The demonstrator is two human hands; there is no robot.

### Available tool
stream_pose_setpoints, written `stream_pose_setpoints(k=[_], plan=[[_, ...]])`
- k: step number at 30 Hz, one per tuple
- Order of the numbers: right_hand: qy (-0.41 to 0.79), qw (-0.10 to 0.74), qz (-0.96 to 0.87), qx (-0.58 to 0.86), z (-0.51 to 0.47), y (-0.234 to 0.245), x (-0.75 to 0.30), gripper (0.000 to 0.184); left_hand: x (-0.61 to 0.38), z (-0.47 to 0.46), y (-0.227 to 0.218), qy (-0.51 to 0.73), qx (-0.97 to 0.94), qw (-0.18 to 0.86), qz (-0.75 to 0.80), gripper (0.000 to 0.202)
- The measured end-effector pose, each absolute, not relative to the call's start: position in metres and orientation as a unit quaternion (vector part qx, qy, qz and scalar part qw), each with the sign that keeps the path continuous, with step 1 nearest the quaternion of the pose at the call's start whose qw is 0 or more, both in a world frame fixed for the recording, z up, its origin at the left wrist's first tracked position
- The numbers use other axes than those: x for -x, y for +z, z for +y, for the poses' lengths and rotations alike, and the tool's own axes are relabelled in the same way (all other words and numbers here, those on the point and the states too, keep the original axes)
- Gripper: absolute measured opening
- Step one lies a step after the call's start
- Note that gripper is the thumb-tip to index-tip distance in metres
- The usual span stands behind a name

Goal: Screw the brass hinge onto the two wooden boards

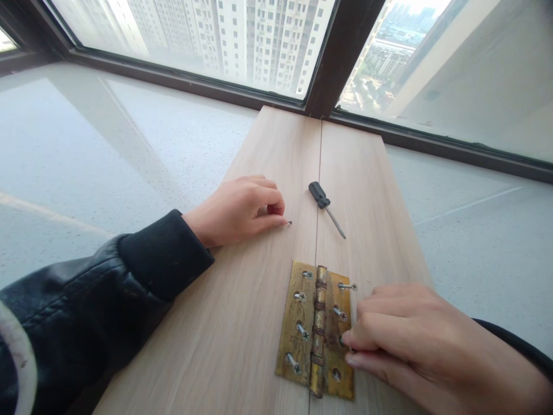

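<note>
A worn brass butt hinge (318, 328) lies opened flat across the seam of two pale wood boards (242, 323). Several loose silver screws lean in its holes; the lowest hole of the right leaf (336, 374) has none. My right hand (400, 340) is closed at the right leaf, thumb and forefinger pinching a screw (347, 343) that they mostly hide. Farther up the left board rests my left hand (244, 210), fingers curled. A small screw (290, 223) pokes out at its thumb tip, seemingly pinched there.
Between the hands and the window lies a black-handled screwdriver (319, 195) across the seam, its tip toward me. A pale speckled sill (108, 150) runs on both sides of the boards. Dark window frames (326, 63) border the far end.
</note>
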State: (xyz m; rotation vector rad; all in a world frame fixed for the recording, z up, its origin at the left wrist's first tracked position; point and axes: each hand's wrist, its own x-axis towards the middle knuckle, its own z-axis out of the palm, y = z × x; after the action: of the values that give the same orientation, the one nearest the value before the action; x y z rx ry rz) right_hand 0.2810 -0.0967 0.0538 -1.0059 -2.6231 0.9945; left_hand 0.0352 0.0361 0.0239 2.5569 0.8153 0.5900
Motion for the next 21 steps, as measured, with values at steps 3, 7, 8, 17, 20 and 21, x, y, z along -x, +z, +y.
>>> stream_pose_setpoints(k=[3, 7, 8, 17, 20, 21], plan=[[0.337, 0.114, -0.872, 0.335, -0.096, 0.056, -0.282, 0.012, -0.038, 0.031, 0.032, 0.242, -0.891, 0.254, 0.289, 0.016], [0.298, 0.204, -0.858, 0.365, -0.098, 0.059, -0.282, 0.019, -0.043, 0.015, 0.051, 0.243, -0.842, 0.412, 0.250, 0.013], [0.269, 0.223, -0.858, 0.376, -0.099, 0.060, -0.281, 0.022, -0.045, 0.011, 0.055, 0.232, -0.835, 0.442, 0.232, 0.012], [0.139, 0.230, -0.888, 0.373, -0.105, 0.067, -0.274, 0.018, -0.059, -0.014, 0.063, 0.146, -0.817, 0.542, 0.129, 0.009], [0.163, 0.241, -0.883, 0.368, -0.105, 0.068, -0.270, 0.016, -0.061, -0.016, 0.062, 0.141, -0.816, 0.547, 0.123, 0.010], [0.171, 0.252, -0.879, 0.368, -0.105, 0.068, -0.269, 0.016, -0.061, -0.015, 0.061, 0.149, -0.815, 0.546, 0.123, 0.011]])
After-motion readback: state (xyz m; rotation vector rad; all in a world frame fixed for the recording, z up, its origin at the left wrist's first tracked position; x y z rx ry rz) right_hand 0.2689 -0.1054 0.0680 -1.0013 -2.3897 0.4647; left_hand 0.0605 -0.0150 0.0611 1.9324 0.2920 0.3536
